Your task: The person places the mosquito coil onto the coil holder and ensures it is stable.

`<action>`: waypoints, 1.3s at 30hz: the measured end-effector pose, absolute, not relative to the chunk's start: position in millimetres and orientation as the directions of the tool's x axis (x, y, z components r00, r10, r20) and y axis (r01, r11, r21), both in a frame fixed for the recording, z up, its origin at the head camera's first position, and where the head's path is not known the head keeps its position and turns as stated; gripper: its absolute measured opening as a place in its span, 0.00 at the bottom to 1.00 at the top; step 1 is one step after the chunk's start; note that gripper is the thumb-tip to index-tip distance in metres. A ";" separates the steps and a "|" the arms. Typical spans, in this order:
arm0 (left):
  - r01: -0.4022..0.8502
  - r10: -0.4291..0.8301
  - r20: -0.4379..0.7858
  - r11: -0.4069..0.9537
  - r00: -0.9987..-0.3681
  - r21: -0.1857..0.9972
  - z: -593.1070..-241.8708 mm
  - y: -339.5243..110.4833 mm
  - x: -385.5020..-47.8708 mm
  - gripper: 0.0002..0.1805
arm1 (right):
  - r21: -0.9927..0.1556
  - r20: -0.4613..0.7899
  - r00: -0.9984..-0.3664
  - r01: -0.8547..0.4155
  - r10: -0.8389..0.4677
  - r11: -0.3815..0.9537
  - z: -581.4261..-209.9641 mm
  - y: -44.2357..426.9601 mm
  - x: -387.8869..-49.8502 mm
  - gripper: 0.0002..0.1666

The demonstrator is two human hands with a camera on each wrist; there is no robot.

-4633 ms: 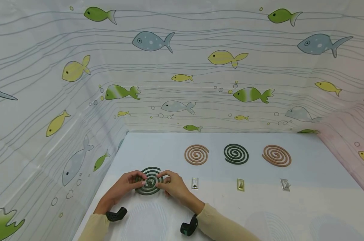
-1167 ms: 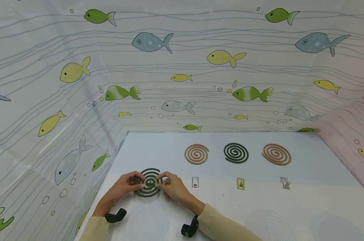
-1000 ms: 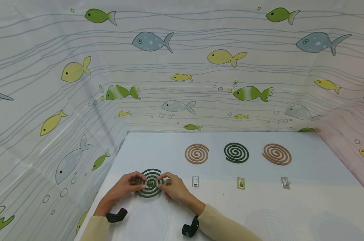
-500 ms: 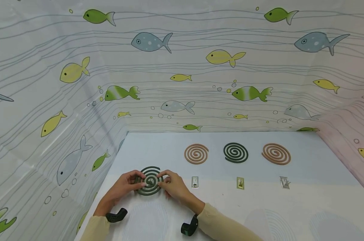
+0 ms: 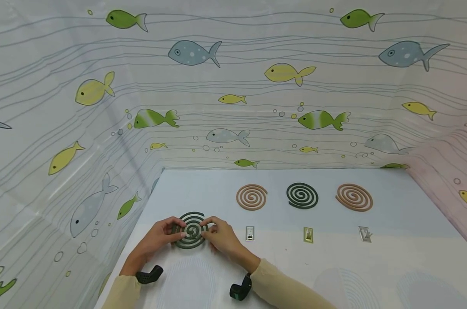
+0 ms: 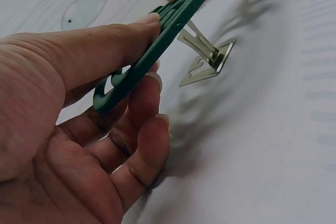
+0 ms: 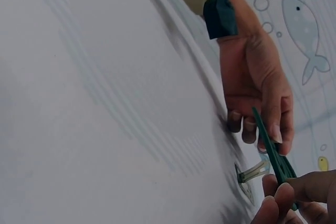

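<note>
A dark green mosquito coil (image 5: 192, 231) is held a little above the table at the left, its flat face tilted in both wrist views. My left hand (image 5: 154, 240) pinches its left side between thumb and fingers, and my right hand (image 5: 226, 239) pinches the right side. Beneath the coil stands a small metal coil stand (image 6: 210, 61), its prong bent up from a flat base on the table. The prong's tip reaches up to the coil's underside; whether it has entered the coil cannot be told. The right wrist view shows the same stand (image 7: 251, 173) under the coil's edge.
Two brown coils (image 5: 251, 197) (image 5: 354, 198) and another green coil (image 5: 302, 196) lie in a row at the back of the white table (image 5: 264, 274). In front of them lie metal stands (image 5: 250, 234) (image 5: 308, 235) (image 5: 365, 234). Fish-patterned walls surround the table.
Both hands keep their hold on the green coil. Compared with one second ago, the coil sits very slightly farther from the person. The other coils and stands have not moved.
</note>
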State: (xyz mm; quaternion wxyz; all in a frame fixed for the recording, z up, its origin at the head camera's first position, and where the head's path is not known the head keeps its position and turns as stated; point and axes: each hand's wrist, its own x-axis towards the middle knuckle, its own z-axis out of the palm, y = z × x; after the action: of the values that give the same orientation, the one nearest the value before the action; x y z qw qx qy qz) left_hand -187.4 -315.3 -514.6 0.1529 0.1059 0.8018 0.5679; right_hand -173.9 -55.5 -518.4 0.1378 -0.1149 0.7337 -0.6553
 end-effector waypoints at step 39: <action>-0.058 0.342 -0.171 0.318 -0.924 0.946 -517.5 -312.8 -186.2 0.22 | -0.995 -0.073 -0.944 0.046 -0.321 0.091 -520.8 -60.8 -172.2 0.15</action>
State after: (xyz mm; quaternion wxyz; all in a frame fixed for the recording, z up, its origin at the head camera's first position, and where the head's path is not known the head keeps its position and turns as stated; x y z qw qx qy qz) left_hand -186.2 -312.8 -517.5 0.1734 0.0897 0.7931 0.5770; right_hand -172.2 -60.8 -520.8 0.1376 -0.0949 0.7256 -0.6675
